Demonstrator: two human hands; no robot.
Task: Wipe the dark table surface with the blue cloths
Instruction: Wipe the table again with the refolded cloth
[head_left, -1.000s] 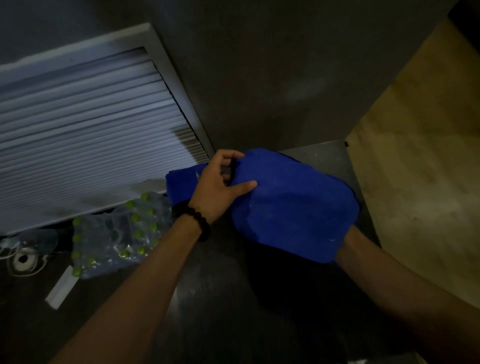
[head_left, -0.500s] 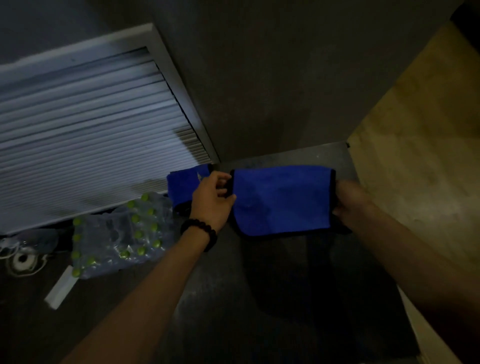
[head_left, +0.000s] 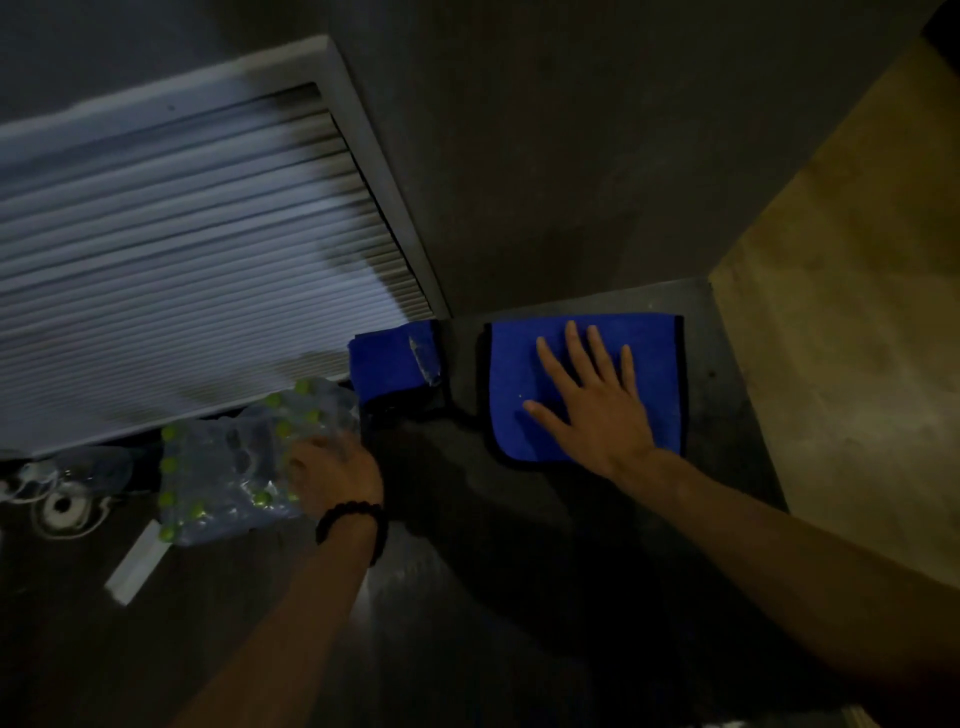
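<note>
A folded blue cloth with a dark hem lies flat on the dark table near its far corner. My right hand rests palm down on it, fingers spread. A second folded blue cloth sits at the table's far left edge, against the wall. My left hand, a black bead bracelet on its wrist, hangs at the table's left edge over a pack of bottles; blur hides whether it grips anything.
A shrink-wrapped pack of green-capped bottles lies on the floor left of the table. A white slatted panel leans behind it. A grey wall backs the table, and a tan wooden surface borders it on the right.
Both hands held the cloth stretched above the table; now it lies flat under my right palm. My left hand let go and moved down-left to the bottle pack.
</note>
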